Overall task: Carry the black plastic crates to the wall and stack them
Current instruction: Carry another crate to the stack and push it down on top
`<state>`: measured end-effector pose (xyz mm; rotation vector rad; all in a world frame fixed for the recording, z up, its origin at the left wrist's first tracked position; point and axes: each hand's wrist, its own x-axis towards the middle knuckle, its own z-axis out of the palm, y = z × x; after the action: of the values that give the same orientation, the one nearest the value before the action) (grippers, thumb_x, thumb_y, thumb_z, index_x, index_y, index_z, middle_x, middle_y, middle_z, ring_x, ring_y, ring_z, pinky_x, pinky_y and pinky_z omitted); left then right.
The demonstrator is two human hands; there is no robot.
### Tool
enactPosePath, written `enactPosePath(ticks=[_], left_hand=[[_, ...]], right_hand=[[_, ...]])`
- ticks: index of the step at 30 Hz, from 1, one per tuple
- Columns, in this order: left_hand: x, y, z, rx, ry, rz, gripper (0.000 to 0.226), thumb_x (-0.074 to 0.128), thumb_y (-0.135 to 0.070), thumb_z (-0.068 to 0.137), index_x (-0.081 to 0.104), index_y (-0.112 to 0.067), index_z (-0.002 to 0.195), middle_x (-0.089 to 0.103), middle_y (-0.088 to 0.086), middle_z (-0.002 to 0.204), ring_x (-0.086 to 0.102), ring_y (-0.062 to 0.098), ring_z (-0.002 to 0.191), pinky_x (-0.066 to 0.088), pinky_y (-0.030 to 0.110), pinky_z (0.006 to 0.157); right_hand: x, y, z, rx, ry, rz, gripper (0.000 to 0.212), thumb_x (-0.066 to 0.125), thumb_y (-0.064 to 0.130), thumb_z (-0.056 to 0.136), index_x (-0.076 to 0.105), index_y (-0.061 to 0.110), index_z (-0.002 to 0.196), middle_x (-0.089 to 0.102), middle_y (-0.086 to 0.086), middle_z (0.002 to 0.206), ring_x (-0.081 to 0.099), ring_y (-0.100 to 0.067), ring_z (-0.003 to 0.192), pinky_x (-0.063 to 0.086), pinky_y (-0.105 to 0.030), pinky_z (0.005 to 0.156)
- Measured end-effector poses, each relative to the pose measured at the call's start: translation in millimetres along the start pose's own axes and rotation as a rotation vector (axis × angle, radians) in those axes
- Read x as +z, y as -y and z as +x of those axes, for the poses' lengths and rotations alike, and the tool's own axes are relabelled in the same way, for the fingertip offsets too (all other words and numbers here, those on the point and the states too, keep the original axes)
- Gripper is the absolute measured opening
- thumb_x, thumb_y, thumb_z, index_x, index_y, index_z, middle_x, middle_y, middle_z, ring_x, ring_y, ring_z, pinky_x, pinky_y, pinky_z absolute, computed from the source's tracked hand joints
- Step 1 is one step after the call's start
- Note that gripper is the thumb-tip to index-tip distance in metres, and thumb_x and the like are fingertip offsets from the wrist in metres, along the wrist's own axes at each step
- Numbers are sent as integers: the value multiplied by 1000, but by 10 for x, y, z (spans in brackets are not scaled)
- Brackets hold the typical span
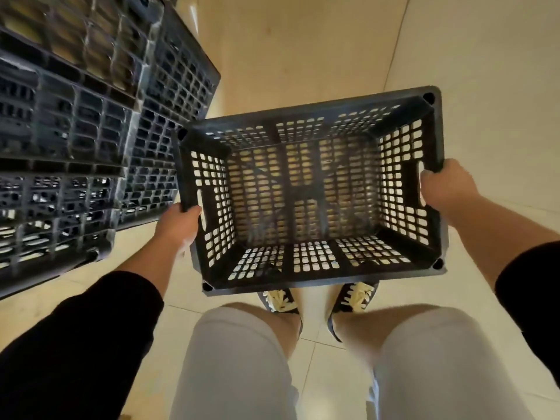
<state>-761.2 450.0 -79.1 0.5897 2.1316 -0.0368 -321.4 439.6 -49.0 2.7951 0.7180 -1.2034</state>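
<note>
Black crate [306,189] held in air above tiled floor [303,56], open side up, empty; left hand [178,225] closed around rim at left handle slot, right hand [445,186] closed around rim at right handle slot; crate hangs in front of shoes [281,300], slightly tilted; stack of black crates [75,116] stands at left, just beside carried crate, apart from it; black sleeves on both arms
</note>
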Motion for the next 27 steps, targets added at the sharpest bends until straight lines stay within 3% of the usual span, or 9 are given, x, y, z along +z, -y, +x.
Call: enactPosePath(ticks=[3,7,16,21,27], left_hand=[[72,-2,99,-53,79,-292,19,57,-22,107,66,-9,118,72,3,91,68,21,89,56,39,86],[21,27,83,-39,114,-359,10,58,-21,105,64,-14,107,62,-2,73,56,15,70,48,31,71],[-804,-269,-1057,87,98,-319,10,55,-13,105,59,-13,96,55,1,70,52,16,61,43,30,61],[-1460,-619,-2056,143,79,-226,14,55,-14,107,64,-10,97,62,3,76,55,18,65,46,34,66],[-2055,-972,-3140,266,119,-111,14,62,-19,105,66,-7,99,66,5,79,58,18,70,49,38,73]], right_hand=[[29,-9,127,-2,-5,24,41,56,21,107,45,10,145,55,-11,114,55,-29,95,47,-43,76],[-2,-31,60,-21,-18,-1,40,57,18,106,46,7,144,54,-12,112,52,-28,95,45,-41,77],[-930,-206,-931,17,-12,51,37,56,22,105,51,5,138,62,-15,115,56,-31,92,47,-42,77],[-1794,-443,-1817,82,-44,186,32,52,27,101,59,10,127,70,-16,114,69,-41,97,59,-57,88],[-2604,-826,-2990,109,-81,230,20,50,23,106,56,9,118,69,-16,107,68,-39,93,58,-49,84]])
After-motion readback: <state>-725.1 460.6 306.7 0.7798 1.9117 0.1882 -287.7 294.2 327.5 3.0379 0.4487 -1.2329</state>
